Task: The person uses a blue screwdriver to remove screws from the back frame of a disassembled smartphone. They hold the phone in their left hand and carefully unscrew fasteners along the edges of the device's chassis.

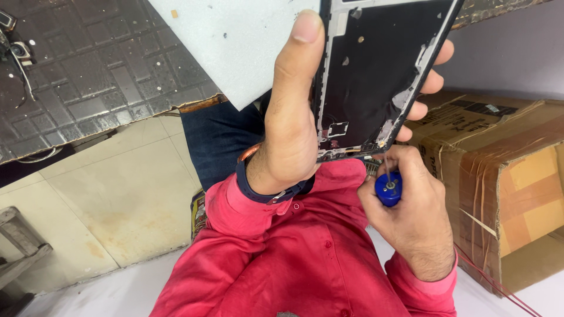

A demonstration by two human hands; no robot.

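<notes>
You are looking at two hands: the left hand (292,126) and the right hand (413,210). You are seeing one opened phone frame (370,76), one screwdriver (388,189) with a blue handle, one dark wristband (271,192), one pale foam sheet (235,41), one dark patterned mat (88,70), and one taped cardboard box (505,176). One red wire (499,287) is showing beside the box.

The opened black phone frame (376,76) runs off the top edge; the blue-handled screwdriver's (388,189) tip is too small to make out.
</notes>
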